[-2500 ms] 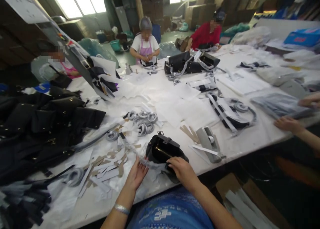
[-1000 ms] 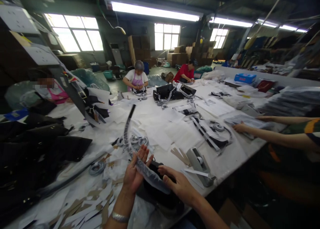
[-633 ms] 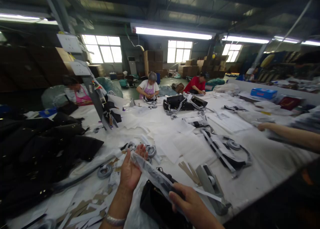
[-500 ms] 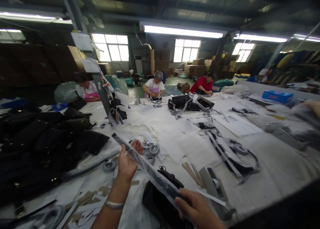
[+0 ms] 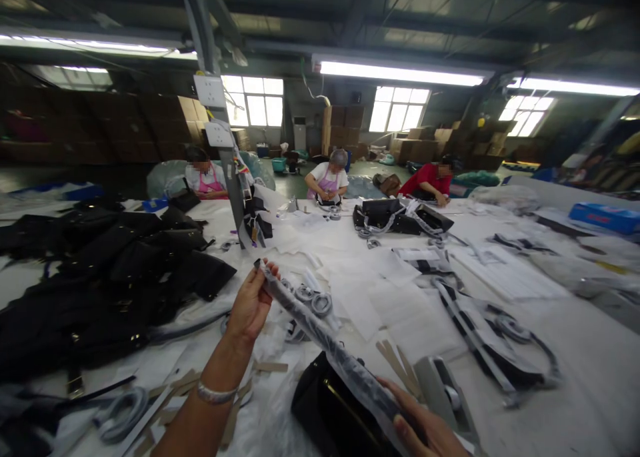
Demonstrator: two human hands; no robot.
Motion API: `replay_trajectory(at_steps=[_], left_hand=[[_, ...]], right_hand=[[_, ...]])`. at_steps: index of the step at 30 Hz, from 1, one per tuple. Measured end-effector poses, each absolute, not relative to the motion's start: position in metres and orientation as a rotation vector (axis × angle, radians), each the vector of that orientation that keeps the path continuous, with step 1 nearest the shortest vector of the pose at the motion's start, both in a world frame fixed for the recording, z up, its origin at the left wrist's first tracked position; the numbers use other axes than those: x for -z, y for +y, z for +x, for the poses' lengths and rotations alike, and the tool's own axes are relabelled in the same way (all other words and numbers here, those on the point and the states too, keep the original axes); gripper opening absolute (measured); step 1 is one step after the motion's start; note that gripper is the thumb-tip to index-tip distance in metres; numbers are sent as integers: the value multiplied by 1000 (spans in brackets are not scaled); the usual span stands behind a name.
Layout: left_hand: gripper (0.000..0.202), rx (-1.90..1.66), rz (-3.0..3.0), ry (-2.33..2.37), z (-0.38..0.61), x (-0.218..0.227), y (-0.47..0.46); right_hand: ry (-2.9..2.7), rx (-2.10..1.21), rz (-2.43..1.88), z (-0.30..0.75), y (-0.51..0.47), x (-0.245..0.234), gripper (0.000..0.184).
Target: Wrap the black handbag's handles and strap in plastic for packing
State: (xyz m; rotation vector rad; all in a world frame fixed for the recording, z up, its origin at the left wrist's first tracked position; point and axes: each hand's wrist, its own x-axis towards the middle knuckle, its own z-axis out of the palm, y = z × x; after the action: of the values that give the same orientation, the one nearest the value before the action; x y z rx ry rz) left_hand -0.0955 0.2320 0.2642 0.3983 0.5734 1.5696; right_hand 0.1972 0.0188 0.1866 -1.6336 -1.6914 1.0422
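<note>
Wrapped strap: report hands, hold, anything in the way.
Left hand pinching wrapped strap at far end; right hand gripping lower down. Strap slanting across view of black bag. No snag visible; grey tape dispenser beside right hand.

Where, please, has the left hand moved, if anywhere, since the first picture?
Yes, up-left: the left hand, first below the grey coils, is now left of them.

White table (image 5: 585, 370): black bag (image 5: 343, 404) at front, heaped black bags (image 5: 115, 260) left, grey coils (image 5: 321, 303), brown strips (image 5: 396, 365).
</note>
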Motion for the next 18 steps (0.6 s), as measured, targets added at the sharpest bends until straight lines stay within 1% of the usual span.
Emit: replay_trajectory(at_steps=[4,5,6,7,8,9,10,11,14,18], left_hand=[[14,-1533,467,610,-66,-283,202],[13,-1494,504,618,-58,-288,191],[17,-1443,550,616,-50,-293,180],[23,-1394,596,613,-44,-298,170],[29,-1355,641,612,-40,-303,161],[33,-1336,678,613,-37,-308,154],[35,-1338,707,617,-37,-312,150],[34,-1354,727,621,-38,-315,147],[31,-1378,784,645,-49,-320,151],[35,-1224,934,696,-64,-320,159]], right_hand=[[-1710,-714,-1662,168,44,-214,66],[-1725,-673,-1627,158,50,-223,66],[-1728,-648,-1580,148,55,-233,64],[-1734,-662,-1529,139,59,-242,61],[-1730,-706,-1489,130,62,-251,53],[-1716,-772,-1461,123,65,-258,40],[-1696,-862,-1433,118,65,-263,31],[-1664,-957,-1408,114,65,-266,30],[-1563,-1164,-1346,111,62,-267,36],[-1519,-1159,-1351,115,57,-262,32]])
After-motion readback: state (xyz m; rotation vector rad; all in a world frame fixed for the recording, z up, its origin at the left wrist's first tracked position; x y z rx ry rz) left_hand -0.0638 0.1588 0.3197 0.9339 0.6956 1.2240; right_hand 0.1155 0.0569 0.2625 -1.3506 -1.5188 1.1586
